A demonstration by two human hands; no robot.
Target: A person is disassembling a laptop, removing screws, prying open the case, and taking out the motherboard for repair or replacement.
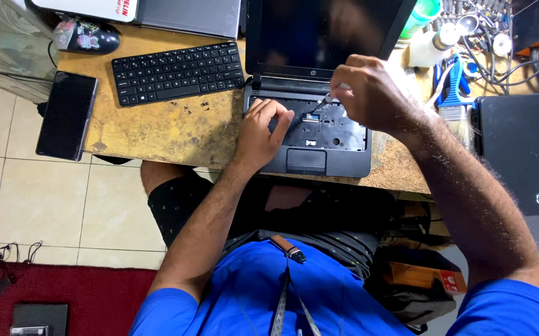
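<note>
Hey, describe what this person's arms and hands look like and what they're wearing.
Both arms are bare from the short sleeves down, with visible hair on the forearms. The left hand and right hand wear no gloves, and no rings or watch show. The short sleeves belong to a bright blue shirt.

Blue short-sleeved shirt, dark patterned shorts, bare forearms

Matt black plastic laptop base (319,140), glossy screen (325,31), worn mottled desktop (170,124)
</note>
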